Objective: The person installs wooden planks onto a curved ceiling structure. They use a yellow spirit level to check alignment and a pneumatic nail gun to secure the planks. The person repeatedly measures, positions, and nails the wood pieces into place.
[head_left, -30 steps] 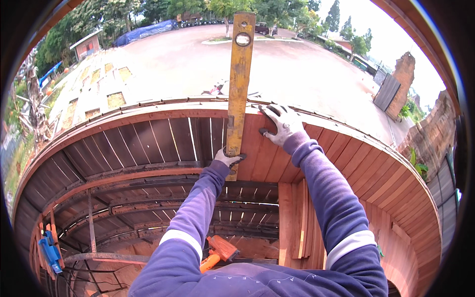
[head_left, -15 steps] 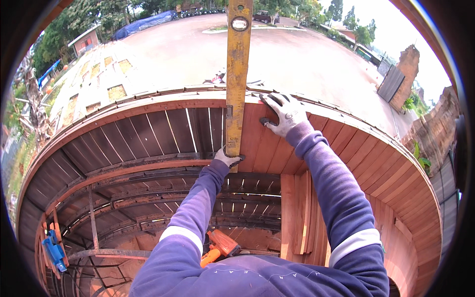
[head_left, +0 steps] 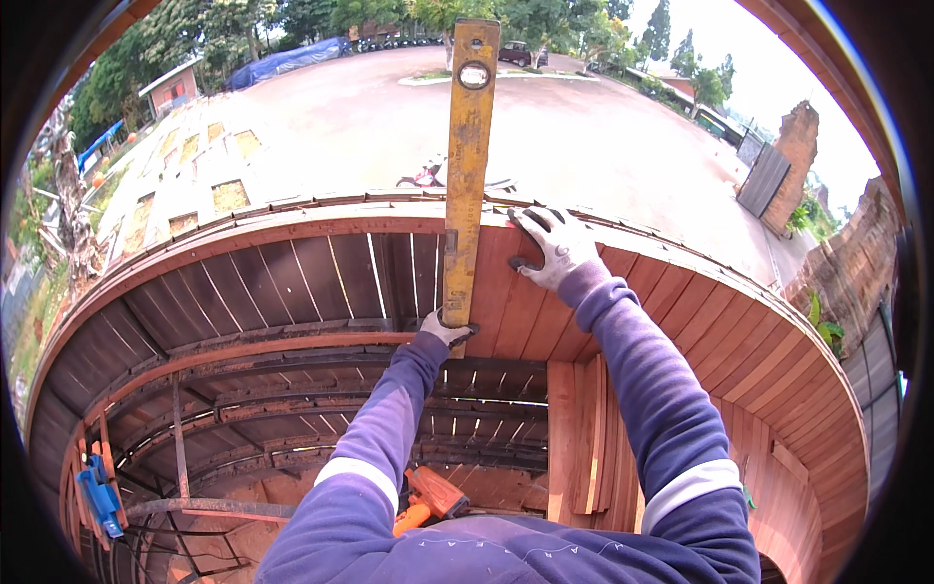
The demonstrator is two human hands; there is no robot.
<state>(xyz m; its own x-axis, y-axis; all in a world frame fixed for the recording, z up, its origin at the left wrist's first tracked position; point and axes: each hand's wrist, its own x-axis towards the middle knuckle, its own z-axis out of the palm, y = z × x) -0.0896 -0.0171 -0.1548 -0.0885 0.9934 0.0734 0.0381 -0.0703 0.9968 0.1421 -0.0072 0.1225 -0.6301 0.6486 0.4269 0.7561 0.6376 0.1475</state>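
A long, worn yellow spirit level (head_left: 469, 146) lies across the curved wooden rim, its far end reaching out past the edge. My left hand (head_left: 447, 329), in a pale glove with dark fingertips, is closed round the near end of the level. Beside the level on its right, my right hand (head_left: 559, 248) rests with spread fingers on the reddish wooden planks (head_left: 525, 302), near their outer edge. These planks are laid side by side and curve away to the right. Left of the level, dark slats (head_left: 282, 277) with narrow gaps show where no reddish planks lie.
An orange power tool (head_left: 435, 493) lies below, close to my body. A blue tool (head_left: 101, 496) hangs at the far left by the metal frame. Loose boards (head_left: 589, 438) stand below the planks. Beyond the rim are a paved yard (head_left: 370, 117) and a parked motorbike (head_left: 425, 176).
The whole scene sits slightly lower in the picture, so more of the level's far end shows. Both hands keep their places on the level and the planks.
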